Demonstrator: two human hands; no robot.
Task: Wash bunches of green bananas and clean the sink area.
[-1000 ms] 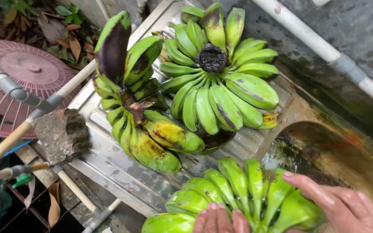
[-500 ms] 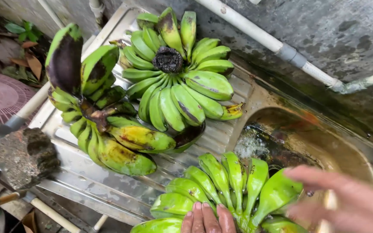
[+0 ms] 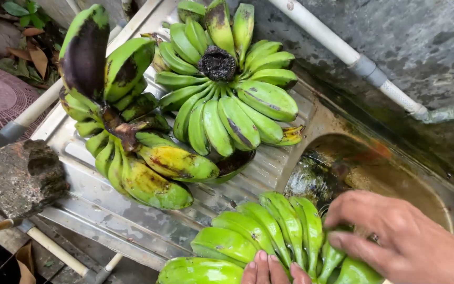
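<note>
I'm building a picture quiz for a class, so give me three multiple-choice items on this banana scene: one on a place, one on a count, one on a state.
1. Where do the two untouched banana bunches lie?
A. In the basin
B. On the ribbed steel drainboard
C. On the ground

2. How many banana bunches are in view?
A. Two
B. Three
C. Five

3. What is the state of the bunch on the far left?
A. Evenly bright green
B. Peeled
C. Blotched black and partly yellow

Answers: 1 B, the round bunch and the blotched bunch rest on the drainboard, beside the basin. 2 B, those two plus the bright green bunch under the right hand and the left hand. 3 C, its skins show black patches and yellowing.
</note>
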